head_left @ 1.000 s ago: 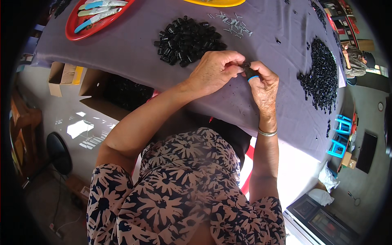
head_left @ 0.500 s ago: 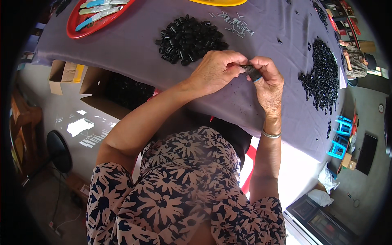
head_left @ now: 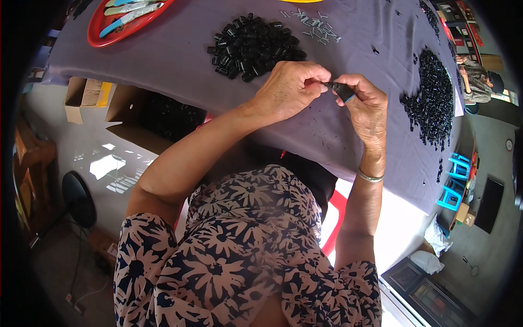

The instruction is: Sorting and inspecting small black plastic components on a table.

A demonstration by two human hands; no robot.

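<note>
Left hand [head_left: 291, 90] pinching a small dark piece [head_left: 328, 84] against the right thumb's black cover [head_left: 343, 92]; right grip unclear. The right hand [head_left: 369, 109] has shifted rightward, suggesting handling continues. Beyond: heaped black parts [head_left: 253, 49].

Left hand [head_left: 297, 90] and right hand [head_left: 370, 109] meet at a small dark piece [head_left: 330, 85] above a purple-grey tablecloth [head_left: 163, 65].
The right hand wears a black thumb wrap [head_left: 344, 93]; beyond lie heaped black parts [head_left: 250, 46], silver pins [head_left: 317, 23] and, far left, a red tray [head_left: 97, 39].
</note>
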